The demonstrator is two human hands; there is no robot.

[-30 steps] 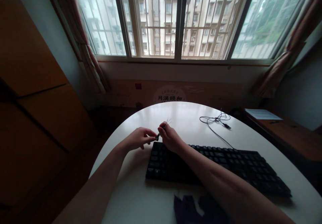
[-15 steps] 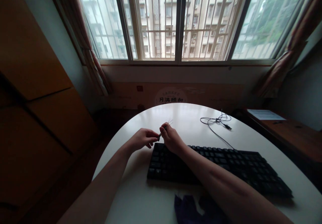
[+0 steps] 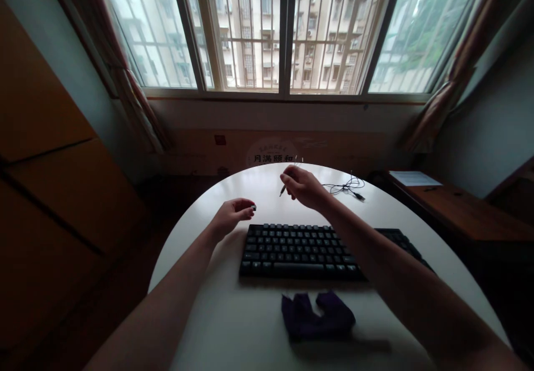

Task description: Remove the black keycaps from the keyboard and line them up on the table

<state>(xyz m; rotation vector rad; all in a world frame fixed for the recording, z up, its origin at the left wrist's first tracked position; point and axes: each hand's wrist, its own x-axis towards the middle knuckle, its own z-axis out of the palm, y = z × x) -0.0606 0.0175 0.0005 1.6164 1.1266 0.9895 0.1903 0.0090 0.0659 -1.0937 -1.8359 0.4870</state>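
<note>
My left hand is closed in a pinch, left of the keyboard's upper left corner. A small dark keycap with a pale spot sits between its thumb and fingertips. My right hand is raised above the far part of the table. Its fingers are wrapped round a slim tool that looks like a wire keycap puller; the narrow end points down and left, and thin wires stick up above the knuckles. The black keyboard lies in front of both hands, its right part hidden under my right forearm.
A crumpled dark purple cloth lies near me, below the keyboard. Behind my right hand is a coiled black USB cable. All rest on a round white table. To the right, a wooden desk holds a paper sheet.
My hands have come apart: the right moved up and right with the tool, while the left stays near its place with the keycap. The view has shifted, showing more of the keyboard and cloth.
</note>
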